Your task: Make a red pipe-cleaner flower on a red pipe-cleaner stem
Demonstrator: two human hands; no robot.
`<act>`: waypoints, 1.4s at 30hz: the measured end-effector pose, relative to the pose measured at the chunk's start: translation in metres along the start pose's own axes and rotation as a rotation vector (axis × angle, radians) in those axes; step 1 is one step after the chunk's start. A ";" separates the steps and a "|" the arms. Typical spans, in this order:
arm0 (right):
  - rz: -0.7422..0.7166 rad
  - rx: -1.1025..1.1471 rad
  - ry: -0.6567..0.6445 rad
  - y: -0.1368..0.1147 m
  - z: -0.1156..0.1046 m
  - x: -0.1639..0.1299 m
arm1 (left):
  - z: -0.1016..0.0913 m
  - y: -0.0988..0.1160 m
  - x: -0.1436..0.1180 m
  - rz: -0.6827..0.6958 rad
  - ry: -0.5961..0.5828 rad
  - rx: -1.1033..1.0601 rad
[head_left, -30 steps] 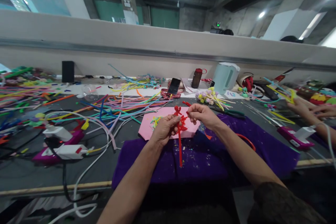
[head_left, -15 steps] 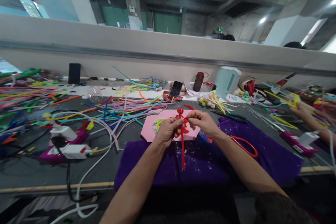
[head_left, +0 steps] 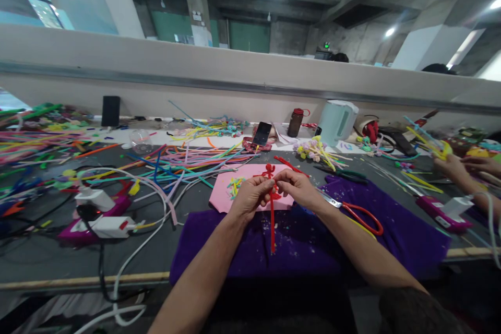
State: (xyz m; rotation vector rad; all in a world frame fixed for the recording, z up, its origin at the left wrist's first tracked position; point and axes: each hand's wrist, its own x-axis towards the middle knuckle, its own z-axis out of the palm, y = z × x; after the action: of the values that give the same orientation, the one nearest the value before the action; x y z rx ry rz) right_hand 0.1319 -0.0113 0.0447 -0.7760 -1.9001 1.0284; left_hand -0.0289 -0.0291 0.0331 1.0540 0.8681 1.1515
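Left hand point(head_left: 250, 197) pinched on a red fuzzy piece point(head_left: 273, 229), thumb against fingers. Right hand point(head_left: 300, 189) close against the left, fingertips at the same piece; cannot tell whether they grip it. Piece sits upright between the hands, looped top in front of a pink sheet point(head_left: 221, 199), straight stem pointing down in front of purple cloth point(head_left: 219, 248). Small yellow and green clippings point(head_left: 235, 186) lie on the sheet. Red-handled scissors point(head_left: 362, 217) (partly behind the right forearm) rest on the cloth.
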 end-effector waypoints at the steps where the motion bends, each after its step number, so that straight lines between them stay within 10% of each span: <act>1: -0.006 -0.036 0.005 0.002 0.001 0.000 | 0.001 0.000 0.000 -0.010 0.002 0.005; 27: 0.273 0.518 0.116 0.008 -0.008 0.002 | 0.002 0.005 -0.001 -0.058 0.027 -0.004; 35: 0.157 0.173 0.143 -0.002 0.000 -0.004 | 0.001 0.003 -0.001 -0.050 -0.002 0.010; 42: -0.219 -0.277 0.124 0.006 -0.002 -0.005 | 0.001 0.002 0.000 -0.047 -0.007 0.036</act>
State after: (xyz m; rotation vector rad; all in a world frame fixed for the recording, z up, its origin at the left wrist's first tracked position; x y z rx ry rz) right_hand 0.1367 -0.0116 0.0384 -0.7467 -1.9915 0.5773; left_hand -0.0282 -0.0296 0.0350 1.0613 0.9064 1.0961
